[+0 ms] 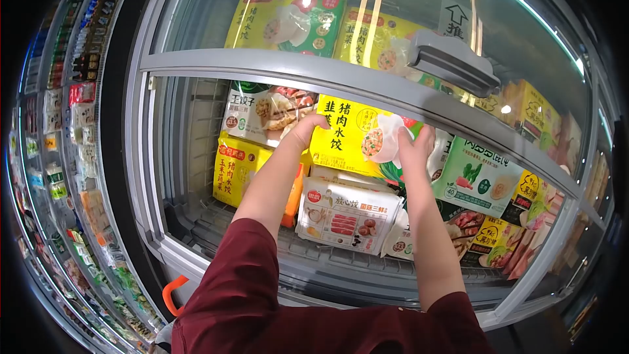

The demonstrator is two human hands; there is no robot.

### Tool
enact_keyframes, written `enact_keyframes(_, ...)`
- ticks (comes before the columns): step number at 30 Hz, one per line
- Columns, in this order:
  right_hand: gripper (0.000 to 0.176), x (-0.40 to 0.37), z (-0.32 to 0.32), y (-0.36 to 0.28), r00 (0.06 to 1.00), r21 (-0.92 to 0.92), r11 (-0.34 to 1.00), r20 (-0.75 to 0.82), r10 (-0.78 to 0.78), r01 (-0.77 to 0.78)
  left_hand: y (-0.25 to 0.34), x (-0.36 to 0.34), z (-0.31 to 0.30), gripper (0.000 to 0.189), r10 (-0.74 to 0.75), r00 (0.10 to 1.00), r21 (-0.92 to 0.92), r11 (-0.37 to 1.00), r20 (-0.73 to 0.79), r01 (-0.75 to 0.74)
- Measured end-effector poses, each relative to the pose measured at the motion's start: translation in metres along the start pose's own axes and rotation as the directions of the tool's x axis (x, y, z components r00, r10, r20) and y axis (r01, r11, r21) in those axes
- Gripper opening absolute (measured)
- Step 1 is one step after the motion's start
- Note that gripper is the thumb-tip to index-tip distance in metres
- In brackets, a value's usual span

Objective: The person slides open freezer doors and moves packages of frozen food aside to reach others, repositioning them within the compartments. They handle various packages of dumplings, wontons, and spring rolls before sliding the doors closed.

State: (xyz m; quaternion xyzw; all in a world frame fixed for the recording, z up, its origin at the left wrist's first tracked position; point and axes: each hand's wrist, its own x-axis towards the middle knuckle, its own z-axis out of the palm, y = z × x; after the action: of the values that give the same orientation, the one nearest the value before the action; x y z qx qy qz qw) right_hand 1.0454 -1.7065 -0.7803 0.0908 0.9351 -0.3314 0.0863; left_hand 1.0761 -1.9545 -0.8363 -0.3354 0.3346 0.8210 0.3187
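Inside the open part of a display freezer, a yellow pack of frozen dumplings is between my two hands, its printed front facing me. My left hand grips its left edge, the thumb lying on the front and the other fingers hidden. At the right end, my right hand holds the pack with its fingers partly out of sight behind it. Directly below lies a white dumpling pack. Another white dumpling pack sits behind my left hand, and a green pack is to the right of my right hand.
A glass sliding lid with a grey frame and a dark handle covers the far part of the freezer. More yellow packs show through it. Shelves of packaged goods run along the left. An orange hook-shaped part sticks out low at left.
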Motion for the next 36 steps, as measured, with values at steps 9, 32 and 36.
enact_keyframes(9, 0.073, -0.026, 0.014, 0.016, 0.985, -0.318, 0.939, 0.143, -0.092, 0.134, -0.008, -0.003, 0.014, 0.054, 0.248, 0.951, 0.195, 0.957, -0.184, -0.212)
enact_keyframes(32, 0.086, -0.086, 0.001, 0.021, 0.876, -0.551, 0.830, 0.439, 0.199, 0.088, 0.115, 0.031, -0.004, 0.047, 0.380, 0.884, -0.507, 0.725, -0.271, -0.467)
enact_keyframes(36, 0.086, -0.088, 0.001, 0.023, 0.871, -0.547, 0.832, 0.451, 0.195, 0.097, 0.114, 0.037, 0.009, 0.044, 0.387, 0.886, -0.580, 0.672, -0.255, -0.460)
